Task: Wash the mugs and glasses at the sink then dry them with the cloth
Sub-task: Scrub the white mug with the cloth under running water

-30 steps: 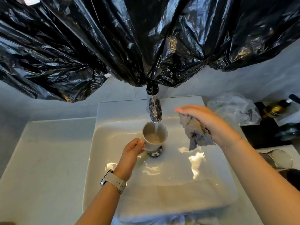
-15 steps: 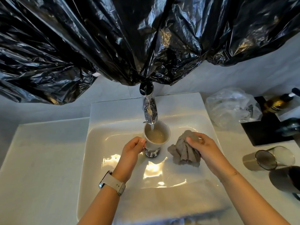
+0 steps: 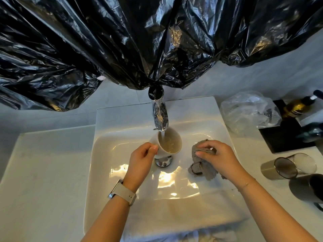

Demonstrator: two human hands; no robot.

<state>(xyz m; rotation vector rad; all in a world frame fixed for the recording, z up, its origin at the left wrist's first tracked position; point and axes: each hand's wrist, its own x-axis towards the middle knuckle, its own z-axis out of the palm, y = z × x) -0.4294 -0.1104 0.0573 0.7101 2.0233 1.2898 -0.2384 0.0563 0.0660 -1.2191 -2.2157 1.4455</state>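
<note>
A white mug (image 3: 169, 143) is held by its handle in the left hand (image 3: 142, 160), under the running faucet (image 3: 160, 117) above the sink (image 3: 111, 154) drain, mouth tilted up-right. A grey cloth (image 3: 201, 165) is pressed into the basin by the right hand (image 3: 219, 157), fingers curled over it.

The left hand (image 3: 142, 158) reaches forward from a bare forearm with a pale strapped watch at the wrist, its fingers curled and pinching the side of a small cream ceramic mug (image 3: 169, 142), which it holds tilted. The right hand (image 3: 219, 157) lies palm down, fingers bent over a crumpled grey cloth (image 3: 201, 161), a thin bracelet on its bare wrist.
</note>
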